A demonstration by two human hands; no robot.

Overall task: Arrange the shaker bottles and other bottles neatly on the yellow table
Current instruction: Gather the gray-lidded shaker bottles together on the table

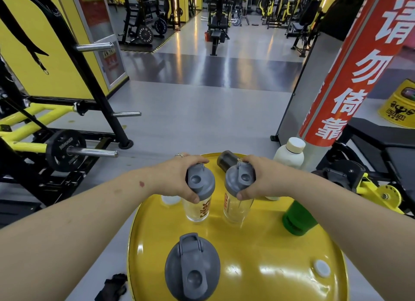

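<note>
A: Where in relation to the yellow table (258, 251)?

B: Both clear shakers upright near the middle of its top, side by side, slightly apart. Left shaker (198, 197) under the left hand (179, 177); right shaker (238, 195) under the right hand (265, 177).

A: Fingers?

B: Curled over the grey lids from the outer sides. Left thumb (193, 198) pressed at the lid's near rim, other fingers wrapped over the far rim. Same on the right, mirrored, thumb at the near edge. Clenched on the lids, not splayed. Bases down at the tabletop; contact or a small lift, impossible to tell.

A: Rest of the table?

B: Third shaker (193, 267), grey lid, at the near edge, untouched. Green bottle (296, 220) right of the held pair, partly behind the right forearm. White bottle (290, 153) at the far right rim. Dark bottle (226, 160) lying tilted at the far edge, just behind the right shaker. Small white cap (322, 269) flat near the near-right rim. Another white item (170, 199) left of the left shaker, mostly hidden beneath the wrist.
</note>
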